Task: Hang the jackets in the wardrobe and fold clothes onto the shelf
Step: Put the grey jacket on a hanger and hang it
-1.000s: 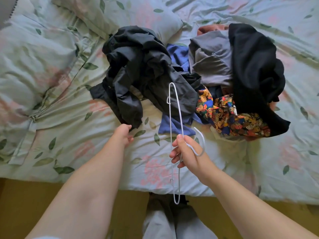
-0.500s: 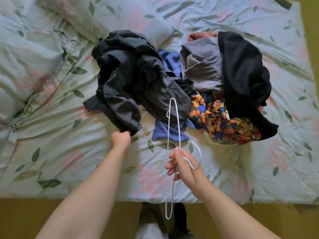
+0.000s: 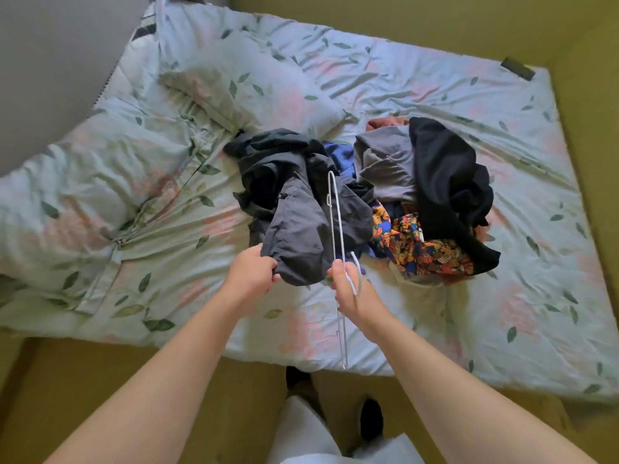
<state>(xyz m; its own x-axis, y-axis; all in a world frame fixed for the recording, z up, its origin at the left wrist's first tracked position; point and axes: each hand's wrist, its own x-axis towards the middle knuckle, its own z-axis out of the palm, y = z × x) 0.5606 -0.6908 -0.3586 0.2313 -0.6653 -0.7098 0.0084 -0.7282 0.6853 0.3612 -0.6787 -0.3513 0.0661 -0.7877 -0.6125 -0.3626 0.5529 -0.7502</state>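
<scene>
While the left hand grasps the dark grey nylon jacket and the right hand grips the white wire hanger, nothing looks hung or folded yet.

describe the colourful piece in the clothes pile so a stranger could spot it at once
On the floral bed, find the heap of clothes at its middle. The printed garment lies at the heap's near right edge, beside the black garment. It alone is multicoloured.
</scene>
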